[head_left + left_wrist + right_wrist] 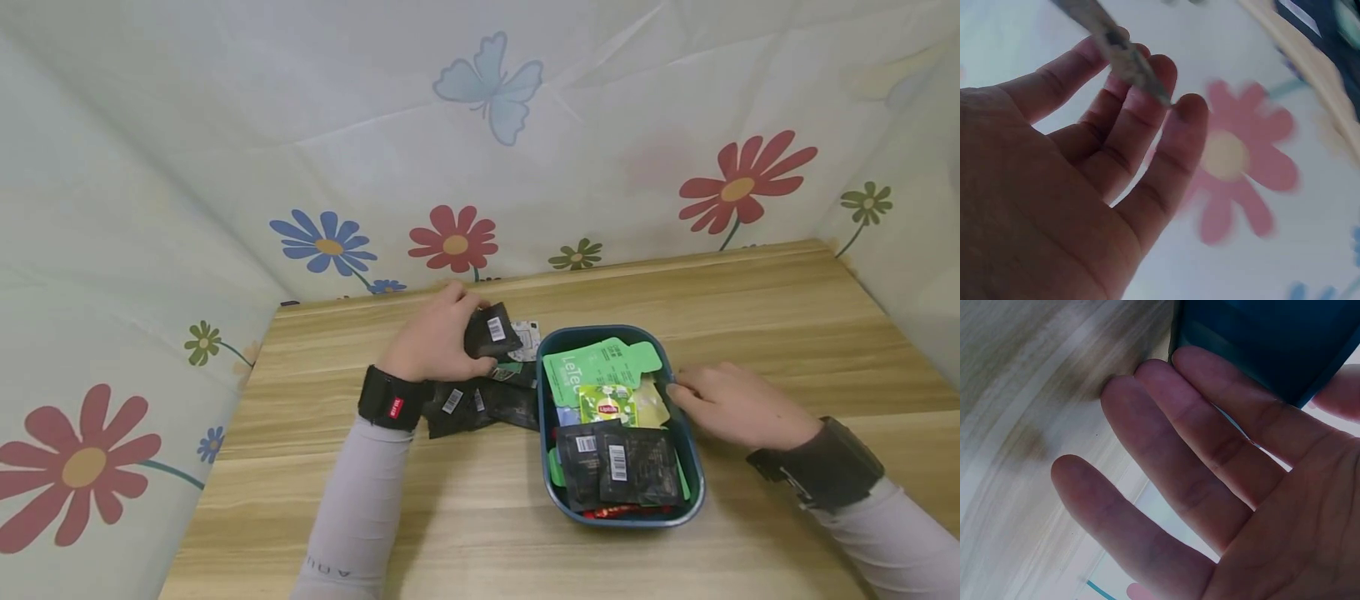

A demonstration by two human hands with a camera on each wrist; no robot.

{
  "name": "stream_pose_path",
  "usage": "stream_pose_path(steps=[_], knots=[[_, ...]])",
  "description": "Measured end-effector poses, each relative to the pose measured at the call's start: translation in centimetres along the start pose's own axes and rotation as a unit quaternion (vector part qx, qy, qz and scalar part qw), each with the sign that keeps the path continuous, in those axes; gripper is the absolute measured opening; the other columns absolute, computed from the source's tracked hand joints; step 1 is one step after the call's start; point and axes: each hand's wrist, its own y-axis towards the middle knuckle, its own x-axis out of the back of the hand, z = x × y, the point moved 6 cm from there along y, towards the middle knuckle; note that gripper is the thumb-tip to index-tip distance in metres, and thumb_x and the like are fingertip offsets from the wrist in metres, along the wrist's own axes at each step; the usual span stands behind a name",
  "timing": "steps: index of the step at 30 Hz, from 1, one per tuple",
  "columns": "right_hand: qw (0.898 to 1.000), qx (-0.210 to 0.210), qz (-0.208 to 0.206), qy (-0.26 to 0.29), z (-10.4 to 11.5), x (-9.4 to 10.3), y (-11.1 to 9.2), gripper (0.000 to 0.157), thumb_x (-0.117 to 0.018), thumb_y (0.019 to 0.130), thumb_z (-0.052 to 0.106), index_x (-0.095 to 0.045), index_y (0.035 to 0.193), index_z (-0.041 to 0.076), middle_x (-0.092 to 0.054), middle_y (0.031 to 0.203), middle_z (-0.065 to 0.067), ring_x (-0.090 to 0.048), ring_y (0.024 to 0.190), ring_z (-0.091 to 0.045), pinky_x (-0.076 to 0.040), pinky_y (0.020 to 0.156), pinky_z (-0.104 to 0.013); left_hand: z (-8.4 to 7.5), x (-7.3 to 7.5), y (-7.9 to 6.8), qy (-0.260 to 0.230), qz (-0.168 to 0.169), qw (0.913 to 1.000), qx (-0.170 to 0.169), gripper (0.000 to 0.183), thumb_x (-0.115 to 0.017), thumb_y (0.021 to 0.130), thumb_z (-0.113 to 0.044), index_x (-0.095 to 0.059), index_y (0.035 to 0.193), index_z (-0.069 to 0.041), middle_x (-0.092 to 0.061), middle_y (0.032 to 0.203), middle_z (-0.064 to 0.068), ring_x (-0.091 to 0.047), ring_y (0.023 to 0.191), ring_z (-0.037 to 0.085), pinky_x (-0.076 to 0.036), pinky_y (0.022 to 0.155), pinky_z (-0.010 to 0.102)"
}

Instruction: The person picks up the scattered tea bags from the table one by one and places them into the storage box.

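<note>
My left hand [438, 333] pinches a black sachet [491, 331] with a white barcode label, at the back of the table. In the left wrist view a thin packet edge [1125, 59] shows between the fingers. Below that hand lie several black sachets [459, 408] and a green-marked one. Right of them stands a dark blue box [697, 467] holding a green LeTea packet [588, 367], a Lipton tea bag [606, 407] and black sachets [637, 467]. My right hand [738, 404] holds the box's right rim; its other fingers stretch out beside the wall.
A pale patterned sachet [527, 340] lies behind the pile, left of the box. The wooden table [480, 533] is bounded behind and at the sides by a white flowered curtain [360, 108]. Something red [622, 510] peeks out at the box's near end.
</note>
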Motion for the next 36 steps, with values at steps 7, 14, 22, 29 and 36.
stream_pose_path(steps=[7,14,22,29,36], knots=[[1.000,0.000,-0.001,0.000,0.0,0.0,0.1,0.030,-0.052,0.107,0.030,-0.061,0.080,0.019,-0.047,0.067,0.005,-0.044,0.063,-0.011,-0.035,0.057,-0.028,-6.6,0.4,-1.0,0.002,-0.047,0.9921,-0.116,0.076,-0.079,0.074,-0.055,-0.063,0.134,-0.012,-0.056,0.118,-0.001,-0.053,0.099,0.011,-0.053,0.082,0.026],[1.000,-0.001,0.003,0.003,0.0,0.0,0.2,0.028,-0.053,0.106,0.030,-0.064,0.083,0.018,-0.048,0.068,0.004,-0.045,0.063,-0.012,-0.036,0.057,-0.028,-12.7,0.1,-2.6,-0.034,-0.088,0.9689,-0.229,0.074,-0.078,0.075,-0.061,-0.065,0.130,-0.013,-0.054,0.112,-0.002,-0.051,0.098,0.009,-0.049,0.082,0.022],[1.000,-0.001,0.004,0.010,0.0,0.2,0.0,0.029,-0.052,0.106,0.027,-0.061,0.080,0.019,-0.048,0.068,0.004,-0.045,0.062,-0.012,-0.036,0.055,-0.028,-17.5,-1.3,-4.1,-0.033,-0.085,0.9536,-0.287,0.076,-0.074,0.076,-0.066,-0.066,0.131,-0.014,-0.054,0.118,-0.002,-0.052,0.105,0.009,-0.047,0.094,0.021],[1.000,-0.007,0.005,0.010,0.1,0.1,0.1,0.031,-0.051,0.107,0.029,-0.060,0.078,0.020,-0.048,0.068,0.005,-0.044,0.063,-0.011,-0.035,0.055,-0.028,-18.9,-1.9,-4.8,-0.006,-0.073,0.9531,-0.294,0.076,-0.070,0.077,-0.070,-0.064,0.130,-0.016,-0.054,0.118,-0.003,-0.051,0.105,0.007,-0.046,0.095,0.019],[1.000,-0.006,0.003,0.011,0.0,0.1,-0.1,0.029,-0.050,0.107,0.029,-0.064,0.084,0.018,-0.047,0.068,0.005,-0.044,0.061,-0.011,-0.035,0.054,-0.027,-18.4,-3.2,-5.0,0.018,-0.036,0.9664,-0.254,0.129,-0.070,0.066,-0.087,-0.020,0.166,-0.022,-0.023,0.170,0.014,-0.029,0.156,0.026,-0.036,0.122,0.042]])
